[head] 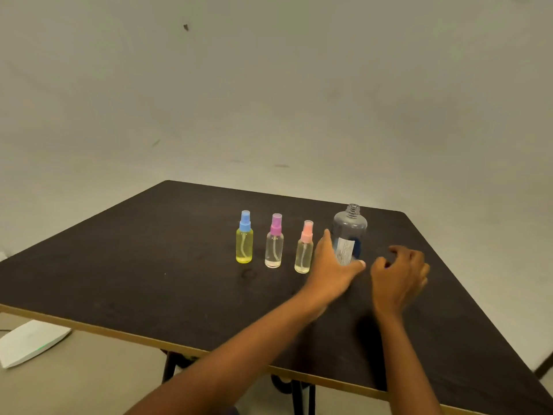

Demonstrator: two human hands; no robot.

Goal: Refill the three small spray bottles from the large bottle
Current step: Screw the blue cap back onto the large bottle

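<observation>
Starting step 1: gripping the big bottle (350, 232) with the left hand (330, 265), with the right hand (399, 272) loose and empty beside it, probably next unscrewing the pink-top bottle (304, 256) nearest it.

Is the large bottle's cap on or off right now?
Off. The large bottle stands upright with its neck threads bare and no cap on top.

Illumination is even and moderately dim, apparently from overhead. Soft shadows lie on the table (149, 265) beneath the forearms, and the dark top shows no glare. The right hand (399, 277) is smeared by motion blur. The large bottle (350, 229) has an illegible label. Table edges bow with wide-angle distortion.
</observation>
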